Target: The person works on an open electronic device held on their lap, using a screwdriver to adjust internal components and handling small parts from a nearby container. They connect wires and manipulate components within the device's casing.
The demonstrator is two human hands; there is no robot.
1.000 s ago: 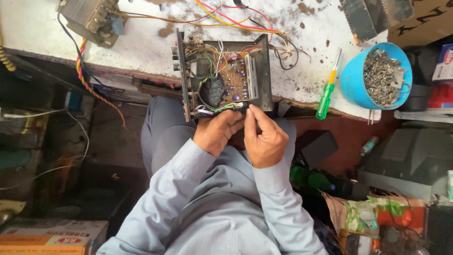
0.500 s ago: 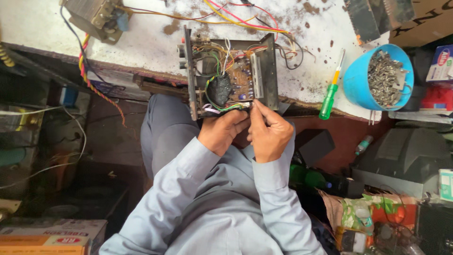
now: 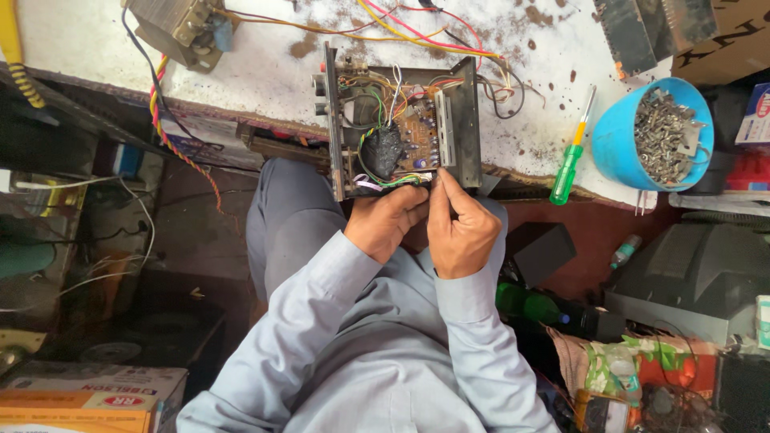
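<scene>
An open metal chassis (image 3: 468, 120) with a brown circuit board (image 3: 417, 132), a black round part and coloured wires rests on the edge of a stained white workbench (image 3: 265, 72). My left hand (image 3: 385, 220) and my right hand (image 3: 461, 228) meet at the chassis's near edge. Their fingertips pinch something small among the green and white wires there; what it is stays hidden by the fingers. Grey sleeves cover both arms.
A green and yellow screwdriver (image 3: 571, 156) lies right of the chassis. A blue bowl (image 3: 613, 132) holds several screws. A metal transformer (image 3: 172, 24) with twisted wires sits at the back left. Dark equipment (image 3: 690, 281), bottles and boxes crowd the floor.
The view has shifted slightly; the chassis and both hands sit a little right of where they were. The fingers stay together at the chassis's near edge.
</scene>
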